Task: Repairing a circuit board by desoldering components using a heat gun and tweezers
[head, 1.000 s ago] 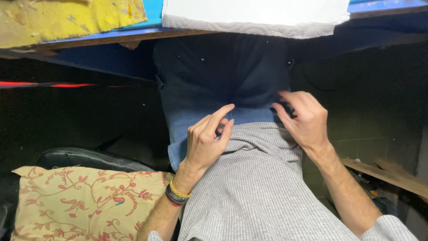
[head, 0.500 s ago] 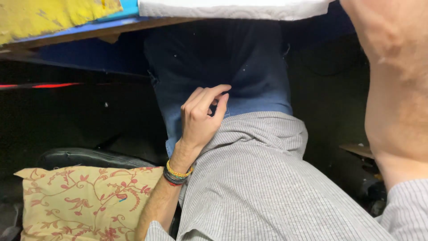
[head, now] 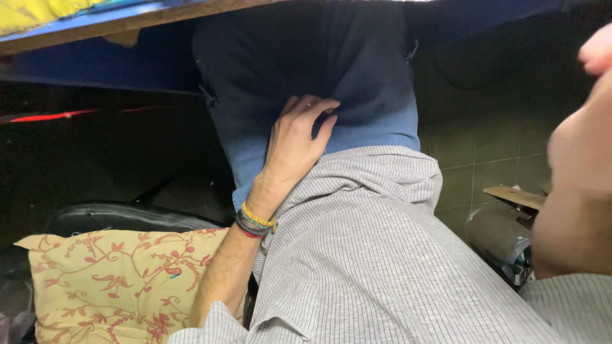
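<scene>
Your left hand lies flat on the jeans, fingers loosely curled and gripping nothing, just above the shirt hem; your right hand is raised, blurred, its grip unclear

A blue-painted table spans the top, a yellow cloth lying on its surface at the left corner.

Dim room; blue table edge overhead, possibly tiled wall.
</scene>
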